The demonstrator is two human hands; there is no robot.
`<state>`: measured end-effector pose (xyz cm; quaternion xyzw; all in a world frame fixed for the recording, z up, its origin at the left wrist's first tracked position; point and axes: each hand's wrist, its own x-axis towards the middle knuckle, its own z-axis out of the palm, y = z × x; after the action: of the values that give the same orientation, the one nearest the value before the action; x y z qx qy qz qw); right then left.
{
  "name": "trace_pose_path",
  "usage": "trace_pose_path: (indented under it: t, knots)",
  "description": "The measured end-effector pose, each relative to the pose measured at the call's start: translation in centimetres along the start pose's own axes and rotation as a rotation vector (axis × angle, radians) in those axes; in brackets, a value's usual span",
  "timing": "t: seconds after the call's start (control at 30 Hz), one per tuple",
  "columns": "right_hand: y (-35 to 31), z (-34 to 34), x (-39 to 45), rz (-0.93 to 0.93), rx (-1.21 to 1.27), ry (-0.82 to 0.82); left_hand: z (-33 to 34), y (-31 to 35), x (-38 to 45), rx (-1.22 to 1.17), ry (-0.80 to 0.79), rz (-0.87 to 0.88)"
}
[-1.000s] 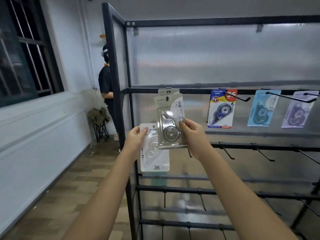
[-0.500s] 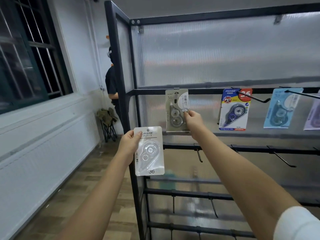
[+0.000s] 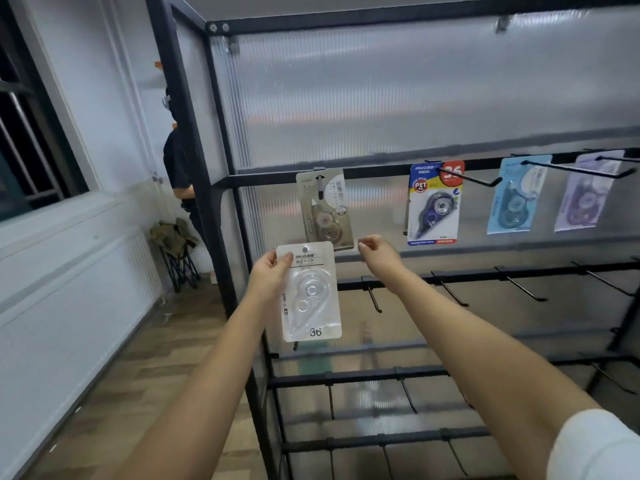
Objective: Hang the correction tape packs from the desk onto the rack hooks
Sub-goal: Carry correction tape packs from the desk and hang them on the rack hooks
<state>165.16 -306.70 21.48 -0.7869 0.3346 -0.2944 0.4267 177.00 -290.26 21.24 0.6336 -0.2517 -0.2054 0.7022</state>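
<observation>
Head view: one pack up on the rack, one pack in hand

Head camera takes in the black metal rack (image 3: 221, 181) first, the biggest thing here, its frame backed by ribbed translucent panels (image 3: 381, 98) and its crossbars lined with hooks. Along the upper bar (image 3: 374, 171) hang four correction tape packs. Far left, a beige-grey pack (image 3: 325, 209) sits on its hook, hanging free, no hand on it. Next along, a blue and yellow pack (image 3: 434, 202) with a red 36 badge, then a light blue pack (image 3: 516, 195), then a lilac pack (image 3: 585, 195) at the right edge. The lower bars carry bare hooks (image 3: 374, 296).

Down to the hands now. The left hand (image 3: 268, 278) grips a white pack (image 3: 310, 292) marked 36 by its left edge, thumb across the front near the top, holding it upright in the air just below the beige-grey pack and in front of the rack's corner post. The right hand (image 3: 379, 254) hovers just beside that beige-grey pack's lower right corner, fingers loosely curled, holding nothing.

Off to the left, behind the rack, a person in dark clothes (image 3: 178, 161) stands partly hidden, with a folding stool (image 3: 176, 251) by the white wall.
</observation>
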Motion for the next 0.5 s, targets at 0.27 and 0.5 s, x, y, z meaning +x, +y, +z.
trace_pose_path:
  t: [0.27,0.5]
  knots:
    - [7.0,-11.6,-4.5,-0.108,-0.757,-0.023,10.0,-0.7,-1.5,-0.010,-0.291,0.017]
    - [12.2,-24.7,-10.4,0.073,-1.085,0.030,22.1,-0.6,-5.0,-0.047,-0.530,-0.044]
